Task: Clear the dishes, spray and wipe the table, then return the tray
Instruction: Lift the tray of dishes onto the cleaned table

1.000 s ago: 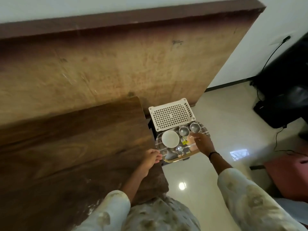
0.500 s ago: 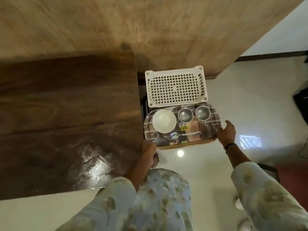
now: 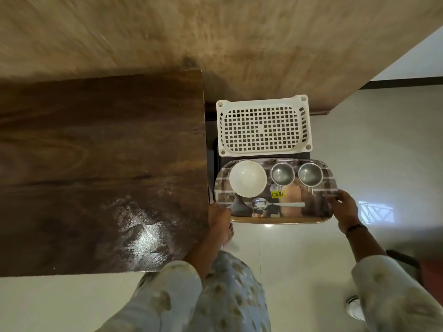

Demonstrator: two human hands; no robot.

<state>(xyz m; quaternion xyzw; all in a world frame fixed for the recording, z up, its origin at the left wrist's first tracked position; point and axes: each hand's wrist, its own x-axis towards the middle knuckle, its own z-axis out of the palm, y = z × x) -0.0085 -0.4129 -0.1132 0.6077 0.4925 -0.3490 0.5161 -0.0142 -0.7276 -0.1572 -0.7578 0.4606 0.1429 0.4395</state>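
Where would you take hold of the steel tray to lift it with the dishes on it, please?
Probably by the two short ends of the tray, one hand from each side, as the left hand and right hand sit now. It is long, flat and loaded with loose dishes, so level lifting matters.

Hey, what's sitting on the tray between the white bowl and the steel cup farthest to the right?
In the head view, another small steel cup stands between the white bowl and the rightmost steel cup on the tray.

The table (image 3: 100, 164) edge crowds the tray (image 3: 321, 212) on its left, the white basket (image 3: 263, 125) behind; floor (image 3: 383, 152) lies open rightward.
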